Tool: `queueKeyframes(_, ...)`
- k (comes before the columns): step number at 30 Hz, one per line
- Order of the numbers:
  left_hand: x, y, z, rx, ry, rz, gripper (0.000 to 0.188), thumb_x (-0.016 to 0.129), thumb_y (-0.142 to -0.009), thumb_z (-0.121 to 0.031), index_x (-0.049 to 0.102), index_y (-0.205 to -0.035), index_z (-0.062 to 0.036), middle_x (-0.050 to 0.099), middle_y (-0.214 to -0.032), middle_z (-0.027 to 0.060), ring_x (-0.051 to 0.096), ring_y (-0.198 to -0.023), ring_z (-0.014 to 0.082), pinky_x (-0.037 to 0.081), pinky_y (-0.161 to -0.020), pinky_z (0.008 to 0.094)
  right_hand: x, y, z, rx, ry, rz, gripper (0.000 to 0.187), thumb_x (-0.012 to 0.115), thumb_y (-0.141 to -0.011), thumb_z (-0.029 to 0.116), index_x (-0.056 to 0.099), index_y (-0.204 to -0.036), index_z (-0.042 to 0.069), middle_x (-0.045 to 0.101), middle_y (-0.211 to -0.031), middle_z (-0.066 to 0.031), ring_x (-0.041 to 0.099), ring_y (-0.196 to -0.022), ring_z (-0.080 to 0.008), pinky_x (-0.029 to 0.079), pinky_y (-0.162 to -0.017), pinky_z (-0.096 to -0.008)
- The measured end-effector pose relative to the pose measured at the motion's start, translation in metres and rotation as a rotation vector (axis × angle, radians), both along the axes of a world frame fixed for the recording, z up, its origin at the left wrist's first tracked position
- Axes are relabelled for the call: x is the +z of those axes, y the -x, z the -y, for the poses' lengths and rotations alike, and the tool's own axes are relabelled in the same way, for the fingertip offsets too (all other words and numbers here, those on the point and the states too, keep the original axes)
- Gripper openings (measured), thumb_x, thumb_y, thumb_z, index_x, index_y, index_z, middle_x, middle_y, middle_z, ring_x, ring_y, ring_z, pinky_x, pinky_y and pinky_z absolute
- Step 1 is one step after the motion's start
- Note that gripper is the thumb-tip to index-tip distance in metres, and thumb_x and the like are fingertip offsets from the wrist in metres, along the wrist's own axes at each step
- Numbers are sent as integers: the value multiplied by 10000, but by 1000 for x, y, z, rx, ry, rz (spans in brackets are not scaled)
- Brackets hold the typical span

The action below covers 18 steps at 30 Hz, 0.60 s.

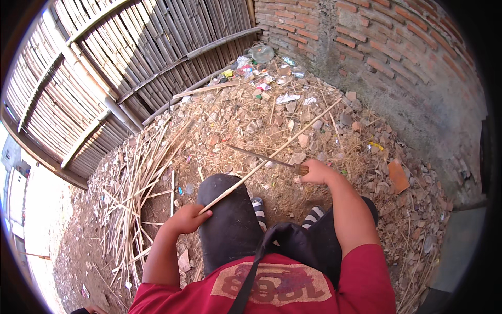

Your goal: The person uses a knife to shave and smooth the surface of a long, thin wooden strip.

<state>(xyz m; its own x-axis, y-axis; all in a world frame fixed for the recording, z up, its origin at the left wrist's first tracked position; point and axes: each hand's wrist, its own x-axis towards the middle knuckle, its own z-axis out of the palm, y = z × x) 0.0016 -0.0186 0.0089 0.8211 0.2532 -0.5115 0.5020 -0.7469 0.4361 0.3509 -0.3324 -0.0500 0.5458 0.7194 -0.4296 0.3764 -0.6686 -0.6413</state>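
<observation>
My left hand (189,219) is closed round the near end of a long, pale bamboo strip (236,184), beside my left knee. From there the strip slants up and away to the right, over the rubble. In my right hand (316,172) is the wooden handle of a knife (261,157) with a long, narrow, dark blade. The blade points left and crosses the strip near its middle; whether the two touch I cannot tell. My right fingers are wrapped round the handle and partly hidden.
A loose pile of bamboo strips (137,196) lies on the ground at my left. Broken bricks and stones (298,157) cover the ground ahead, with litter (261,78) at the far corner. A bamboo fence (151,57) stands at the left, a brick wall (402,83) at the right.
</observation>
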Motion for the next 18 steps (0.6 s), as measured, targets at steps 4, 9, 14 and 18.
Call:
queueKeyframes(4, -2, -3, -6, -38, -41, 21, 492, 526, -1034, -467, 669, -1097, 0, 708, -936, 167, 676, -915, 289, 513, -832, 439, 3, 5, 2, -242, 24, 61, 315, 721, -723, 265, 697, -916, 18, 703, -823, -164, 666, -757, -290, 522, -730, -410)
queueKeyframes(9, -10, -3, -23, 73, 249, -23, 502, 509, -1045, -477, 666, -1043, -1, 686, -905, 103, 635, -868, 238, 506, -813, 412, -5, 24, -20, 83, -120, 202, 334, 728, -707, 275, 697, -941, 40, 704, -832, -141, 667, -759, -293, 523, -738, -417)
queueKeyframes(14, -3, -8, -20, 69, 184, -116, 519, 475, -1053, -501, 665, -997, -21, 660, -877, 62, 600, -845, 184, 501, -791, 375, -20, -13, 16, -86, -13, 71, 373, 759, -687, 295, 673, -923, 19, 690, -793, -138, 650, -735, -280, 510, -706, -392)
queueKeyframes(18, -15, 2, -13, 146, 210, 38, 551, 446, -1058, -521, 652, -967, -18, 649, -869, 56, 591, -842, 173, 493, -785, 367, -6, 1, 3, -190, -68, 134, 391, 773, -703, 299, 677, -942, 4, 692, -794, -146, 655, -740, -272, 510, -714, -393)
